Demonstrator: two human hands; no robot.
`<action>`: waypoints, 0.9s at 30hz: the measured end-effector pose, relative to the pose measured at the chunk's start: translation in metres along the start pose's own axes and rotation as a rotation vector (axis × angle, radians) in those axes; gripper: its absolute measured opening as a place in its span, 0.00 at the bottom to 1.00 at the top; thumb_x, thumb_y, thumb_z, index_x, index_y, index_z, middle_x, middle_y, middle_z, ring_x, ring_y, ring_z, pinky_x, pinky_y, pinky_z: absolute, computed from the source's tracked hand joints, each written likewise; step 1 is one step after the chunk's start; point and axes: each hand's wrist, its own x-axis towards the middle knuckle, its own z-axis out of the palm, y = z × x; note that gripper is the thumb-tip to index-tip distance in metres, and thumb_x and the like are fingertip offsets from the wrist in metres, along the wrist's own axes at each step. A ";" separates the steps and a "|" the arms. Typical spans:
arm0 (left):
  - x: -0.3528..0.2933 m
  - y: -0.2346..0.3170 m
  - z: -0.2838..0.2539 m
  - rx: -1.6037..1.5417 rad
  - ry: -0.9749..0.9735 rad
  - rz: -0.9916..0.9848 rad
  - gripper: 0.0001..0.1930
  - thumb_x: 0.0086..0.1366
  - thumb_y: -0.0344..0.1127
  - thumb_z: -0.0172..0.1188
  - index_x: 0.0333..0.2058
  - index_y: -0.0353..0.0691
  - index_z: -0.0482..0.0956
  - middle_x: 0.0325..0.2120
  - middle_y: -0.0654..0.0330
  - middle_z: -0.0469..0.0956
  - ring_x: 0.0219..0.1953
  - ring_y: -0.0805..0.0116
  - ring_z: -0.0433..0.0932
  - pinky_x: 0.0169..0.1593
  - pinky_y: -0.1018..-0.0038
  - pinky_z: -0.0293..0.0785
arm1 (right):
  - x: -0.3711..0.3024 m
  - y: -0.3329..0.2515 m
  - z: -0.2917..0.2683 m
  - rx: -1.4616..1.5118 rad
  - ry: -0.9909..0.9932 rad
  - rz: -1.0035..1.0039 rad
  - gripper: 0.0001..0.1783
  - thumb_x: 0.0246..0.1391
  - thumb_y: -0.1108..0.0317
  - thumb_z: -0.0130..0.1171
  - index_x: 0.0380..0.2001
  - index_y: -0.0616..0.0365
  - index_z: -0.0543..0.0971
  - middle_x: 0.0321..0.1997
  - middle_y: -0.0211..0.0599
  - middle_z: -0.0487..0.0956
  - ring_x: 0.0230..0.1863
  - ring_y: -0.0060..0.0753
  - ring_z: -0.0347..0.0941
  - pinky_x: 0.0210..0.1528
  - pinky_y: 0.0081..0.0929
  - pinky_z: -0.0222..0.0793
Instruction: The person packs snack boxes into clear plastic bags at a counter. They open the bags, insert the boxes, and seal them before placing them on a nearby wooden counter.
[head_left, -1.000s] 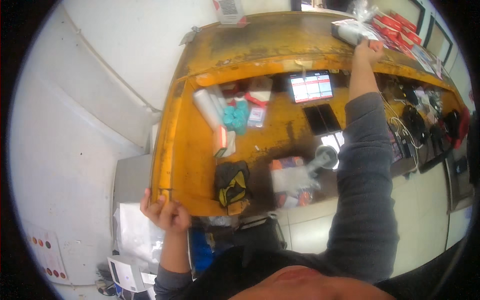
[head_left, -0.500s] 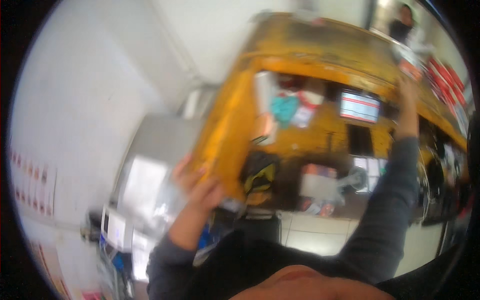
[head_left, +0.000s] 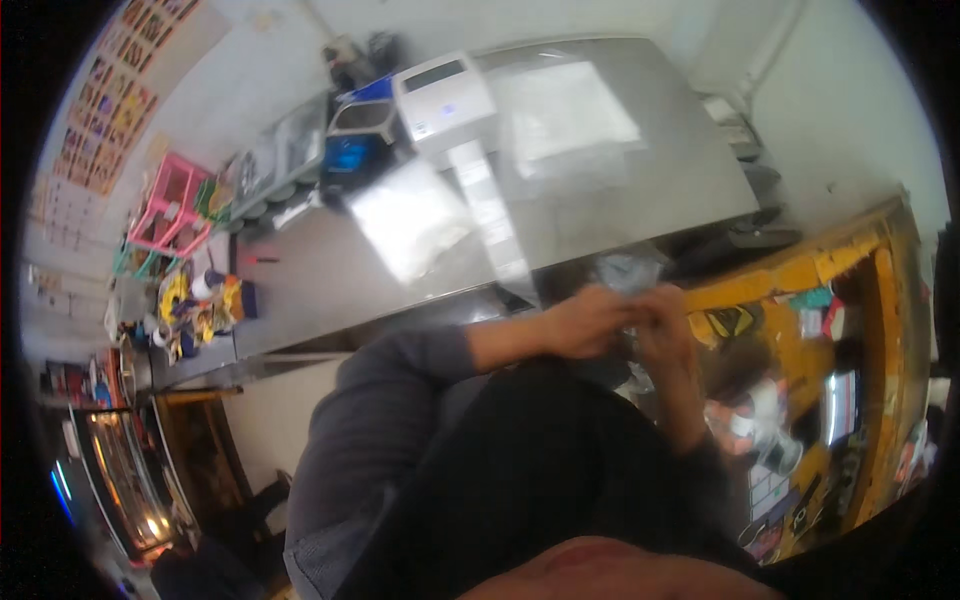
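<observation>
Plastic (head_left: 628, 270), clear and crumpled, shows just beyond your two hands, over the gap between the grey metal table (head_left: 690, 185) and the yellow wooden counter (head_left: 880, 340). Your left hand (head_left: 582, 322) comes in from the left, fingers bent, and meets your right hand (head_left: 662, 335), which rises from the lower right; the fingertips are together, or very near it. Whether they are clamped on that plastic, you cannot tell from this view (the fingers blur and overlap there). On the metal table ahead stands a white boxy device (head_left: 445, 105) with a dark display, and a long paper strip (head_left: 490, 215) runs from near its front toward the table's near edge. White sheets (head_left: 415, 220) lie to the left of the strip, and a paler stack (head_left: 575, 110) lies to its right. Farther left you have a pink basket (head_left: 172, 205) and yellow-and-blue packets (head_left: 205, 305) near the table's end. To your right, inside the counter, a black-and-yellow bag (head_left: 728, 322) sits close to your right hand, while a lit screen (head_left: 842, 408) stands deeper in.
</observation>
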 end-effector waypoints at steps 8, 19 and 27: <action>-0.242 0.019 -0.074 0.140 0.436 -0.609 0.15 0.50 0.22 0.56 0.39 0.40 0.75 0.37 0.52 0.74 0.42 0.50 0.72 0.45 0.61 0.69 | 0.111 -0.020 0.228 0.233 -0.613 -0.195 0.10 0.43 0.76 0.54 0.32 0.59 0.79 0.40 0.42 0.78 0.44 0.45 0.73 0.49 0.39 0.67; -0.313 -0.050 -0.151 0.303 0.370 -0.383 0.20 0.51 0.33 0.61 0.46 0.49 0.76 0.43 0.54 0.75 0.48 0.53 0.73 0.52 0.59 0.68 | 0.119 0.020 0.346 -0.346 -0.749 -0.355 0.17 0.41 0.66 0.64 0.38 0.51 0.82 0.47 0.37 0.77 0.54 0.46 0.66 0.57 0.44 0.60; -0.326 -0.096 -0.142 0.405 -0.026 -0.410 0.29 0.57 0.58 0.59 0.58 0.69 0.69 0.69 0.49 0.41 0.70 0.41 0.38 0.59 0.32 0.46 | 0.110 -0.022 0.323 -0.381 -0.685 -0.351 0.14 0.41 0.72 0.62 0.36 0.54 0.80 0.58 0.37 0.72 0.64 0.53 0.59 0.65 0.48 0.52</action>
